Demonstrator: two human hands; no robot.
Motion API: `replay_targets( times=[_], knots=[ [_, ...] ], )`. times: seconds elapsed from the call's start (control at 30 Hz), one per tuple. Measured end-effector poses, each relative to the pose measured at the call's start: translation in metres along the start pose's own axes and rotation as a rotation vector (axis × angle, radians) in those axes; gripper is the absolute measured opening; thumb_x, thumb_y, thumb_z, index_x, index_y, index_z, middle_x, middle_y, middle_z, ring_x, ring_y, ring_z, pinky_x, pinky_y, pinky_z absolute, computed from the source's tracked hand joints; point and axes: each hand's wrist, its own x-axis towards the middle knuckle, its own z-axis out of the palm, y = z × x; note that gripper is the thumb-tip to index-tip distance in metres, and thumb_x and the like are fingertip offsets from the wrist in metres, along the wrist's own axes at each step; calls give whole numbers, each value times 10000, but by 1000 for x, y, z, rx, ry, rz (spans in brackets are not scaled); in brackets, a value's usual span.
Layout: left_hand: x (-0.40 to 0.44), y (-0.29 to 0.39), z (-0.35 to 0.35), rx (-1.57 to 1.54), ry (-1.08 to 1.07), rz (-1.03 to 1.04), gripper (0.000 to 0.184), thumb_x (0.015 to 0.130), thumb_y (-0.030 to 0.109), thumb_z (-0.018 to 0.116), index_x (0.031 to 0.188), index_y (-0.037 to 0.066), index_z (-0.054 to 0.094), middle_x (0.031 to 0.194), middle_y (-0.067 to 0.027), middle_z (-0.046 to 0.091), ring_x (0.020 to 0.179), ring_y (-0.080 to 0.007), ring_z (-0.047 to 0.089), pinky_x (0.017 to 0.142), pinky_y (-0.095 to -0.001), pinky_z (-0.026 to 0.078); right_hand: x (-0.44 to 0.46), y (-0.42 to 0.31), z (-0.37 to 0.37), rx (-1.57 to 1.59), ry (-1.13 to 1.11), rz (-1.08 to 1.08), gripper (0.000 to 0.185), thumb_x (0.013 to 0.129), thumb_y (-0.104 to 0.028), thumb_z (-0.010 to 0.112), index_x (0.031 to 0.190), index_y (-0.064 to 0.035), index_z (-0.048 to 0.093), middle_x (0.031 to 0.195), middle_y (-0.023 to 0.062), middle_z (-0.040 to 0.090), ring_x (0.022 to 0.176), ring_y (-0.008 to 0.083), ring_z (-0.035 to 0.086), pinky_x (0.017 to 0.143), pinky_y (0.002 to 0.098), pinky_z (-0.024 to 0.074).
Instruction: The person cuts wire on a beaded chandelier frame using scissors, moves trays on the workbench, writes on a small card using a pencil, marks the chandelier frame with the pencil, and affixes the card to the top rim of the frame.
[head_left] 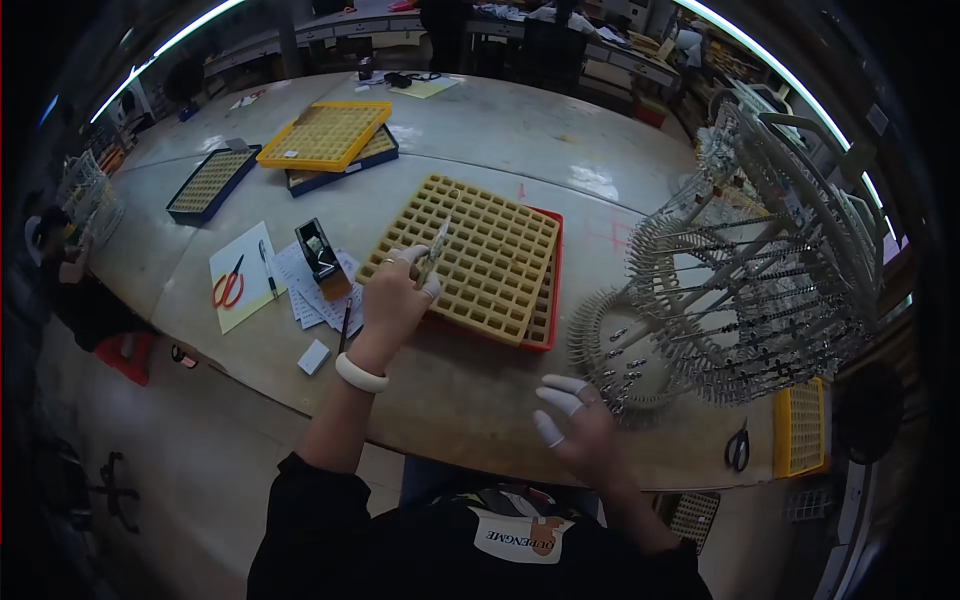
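Observation:
My left hand point(393, 295), with a white bracelet on the wrist, is closed around metal tweezers point(437, 245) that point away from me. It is over the left part of a beige grid tray point(490, 262) with rows of square cells. Under that tray, set askew, lies a red-rimmed tray point(548, 335). My right hand point(585, 430) wears white finger covers and is held above the table's near side. Its fingers are apart, and I see nothing in them. Just beyond it stands a wire rack point(740, 290) hung with many small metal pieces.
Left of the trays are a black tape dispenser point(318, 250), papers, red-handled scissors point(228, 285), a pen point(268, 270) and a white block point(313, 357). Farther back lie yellow point(330, 135) and dark blue trays point(210, 185). Black scissors point(738, 450) rest at right. Another person point(80, 270) is at far left.

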Motion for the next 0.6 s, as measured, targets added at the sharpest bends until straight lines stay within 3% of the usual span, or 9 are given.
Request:
replay_targets(
  times=[0.1, 0.17, 0.27, 0.4, 0.47, 0.6],
  knots=[
    [-18, -13, -41, -135, 383, -109, 370, 806, 139, 674, 1164, 60, 619, 767, -89, 585, 651, -204, 557, 645, -327, 469, 34, 18, 29, -117, 42, -38, 334, 777, -158, 723, 1075, -39, 630, 1189, 154, 581, 1093, 317, 545, 919, 429, 436],
    [-33, -46, -63, -167, 513, -379, 346, 831, 190, 661, 1143, 44, 628, 860, -108, 617, 682, -235, 597, 651, -358, 486, 49, 31, 46, -196, 60, -55, 368, 782, -177, 719, 1106, -33, 622, 1243, 159, 552, 1160, 319, 509, 965, 436, 405],
    [-61, -105, -76, 67, 370, -690, 397, 859, 244, 639, 1200, 46, 602, 988, -128, 618, 788, -252, 630, 738, -375, 493, 63, 43, 60, -351, 4, -23, 389, 797, -216, 703, 1122, -21, 614, 1275, 152, 532, 1214, 318, 469, 1007, 446, 362],
    [-69, -113, -75, 91, 239, -666, 425, 862, 257, 628, 1225, 41, 585, 1008, -143, 610, 812, -264, 635, 748, -376, 493, 70, 45, 67, -308, 2, 36, 409, 780, -218, 716, 1119, -16, 610, 1243, 164, 549, 1181, 331, 485, 996, 446, 373],
    [-66, -110, -73, 54, 144, -613, 396, 873, 200, 603, 1225, 21, 588, 946, -119, 624, 721, -180, 615, 667, -315, 498, 72, 45, 68, -294, 15, 55, 416, 761, -196, 735, 1114, -16, 608, 1225, 177, 556, 1166, 344, 492, 998, 447, 376],
    [-68, -99, -77, 132, 230, -537, 381, 870, 155, 585, 1227, 24, 588, 943, -118, 618, 726, -177, 614, 652, -313, 501, 78, 44, 71, -338, 28, 55, 390, 756, -191, 741, 1081, -16, 611, 1204, 173, 563, 1151, 341, 494, 980, 450, 387]
  ],
)
